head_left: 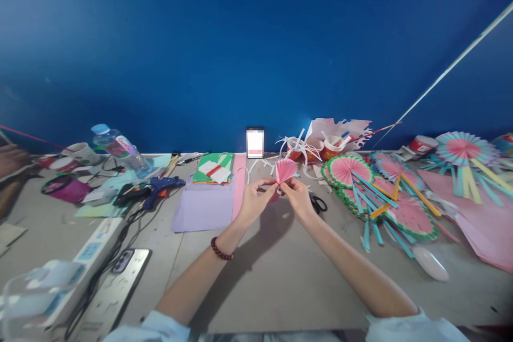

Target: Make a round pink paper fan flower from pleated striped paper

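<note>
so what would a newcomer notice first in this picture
First, the small pink pleated fan pinched between the left hand and right hand above the middle of the table. Next, the heap of finished pink-and-green fans with blue and yellow strips, spread over the table's right side. Behind everything rises a deep blue wall.

Grey table [260, 278], paper fans [385, 192], scissors [319, 204]

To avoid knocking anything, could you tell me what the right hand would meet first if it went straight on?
The right hand points up-left in the picture, pinching the pink pleated fan. Going straight on, it would probably meet the left hand first, though depth is unclear.
</note>
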Demonstrator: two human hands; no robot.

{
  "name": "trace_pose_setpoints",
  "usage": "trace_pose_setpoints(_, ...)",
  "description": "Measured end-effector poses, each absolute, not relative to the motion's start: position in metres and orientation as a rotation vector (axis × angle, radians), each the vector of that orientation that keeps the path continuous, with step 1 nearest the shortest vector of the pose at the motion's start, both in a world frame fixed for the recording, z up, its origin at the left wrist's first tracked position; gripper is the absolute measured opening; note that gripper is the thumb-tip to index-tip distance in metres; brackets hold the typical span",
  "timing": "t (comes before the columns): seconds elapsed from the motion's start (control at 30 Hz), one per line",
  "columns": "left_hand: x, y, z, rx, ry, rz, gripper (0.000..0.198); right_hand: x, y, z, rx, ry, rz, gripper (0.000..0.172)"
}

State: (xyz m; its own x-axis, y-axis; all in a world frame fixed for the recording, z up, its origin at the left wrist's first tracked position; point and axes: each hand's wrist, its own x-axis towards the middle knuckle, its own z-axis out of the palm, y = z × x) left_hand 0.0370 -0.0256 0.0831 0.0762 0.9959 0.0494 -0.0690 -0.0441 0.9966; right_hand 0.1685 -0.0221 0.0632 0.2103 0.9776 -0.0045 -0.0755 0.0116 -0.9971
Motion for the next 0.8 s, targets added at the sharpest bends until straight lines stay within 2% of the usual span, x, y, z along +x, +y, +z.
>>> trace_pose_setpoints(0.2,0.036,-0.025,0.084,1.309,1.096,1.279,0.018,0.169,-0.023,0.06,-1.243,-1.083,1.02,0.012)
trace_pose_setpoints(0.5,0.031,-0.017,0.08,1.136,0.981,1.251,0.017,0.172,-0.021,0.063,-1.204,-1.095,1.08,0.029)
trace_pose_setpoints(0.8,0.031,-0.009,0.076,0.719,0.891,1.129,0.032,0.172,-0.023,0.072,-1.19,-1.072,1.135,0.027)
